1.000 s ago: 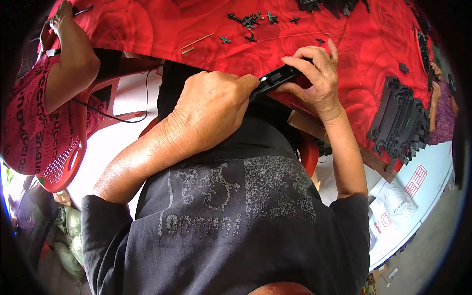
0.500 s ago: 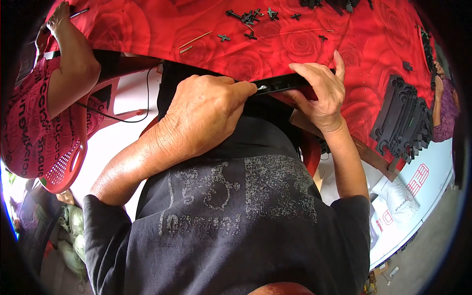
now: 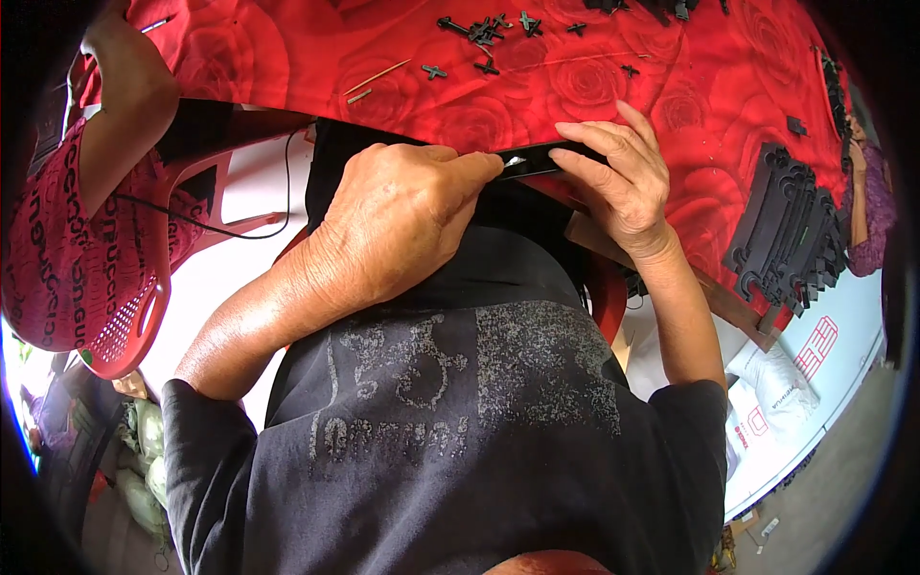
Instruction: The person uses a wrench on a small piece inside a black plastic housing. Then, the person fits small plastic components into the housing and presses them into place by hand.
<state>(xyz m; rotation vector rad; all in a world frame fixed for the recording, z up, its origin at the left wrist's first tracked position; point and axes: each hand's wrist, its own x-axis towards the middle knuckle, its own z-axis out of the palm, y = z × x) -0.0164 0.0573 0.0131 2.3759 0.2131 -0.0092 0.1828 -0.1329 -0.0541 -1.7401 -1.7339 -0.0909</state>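
Above my lap, at the edge of the red tablecloth, my right hand [image 3: 628,192] pinches a narrow black plastic part [image 3: 539,165]. Its fingers lie along the right end, with one finger raised off it. My left hand [image 3: 402,211] is closed in a fist at the part's left end, forefinger and thumb pressed together. A small shiny metal tip [image 3: 516,162] sticks out beside those fingertips, against the black part. Whatever it belongs to is hidden inside the fist.
Small black cross-shaped pieces [image 3: 484,32] and thin sticks [image 3: 377,77] lie on the rose-patterned red cloth [image 3: 287,57]. Long black plastic parts [image 3: 786,225] are stacked at the right. One person's arm [image 3: 134,77] reaches in at the left, beside a red chair [image 3: 129,331]; another person [image 3: 870,206] sits far right.
My right fingers have come down and closed over the black part, and less of its right end shows. My left hand has hardly moved. The arm of the person at the left has shifted.
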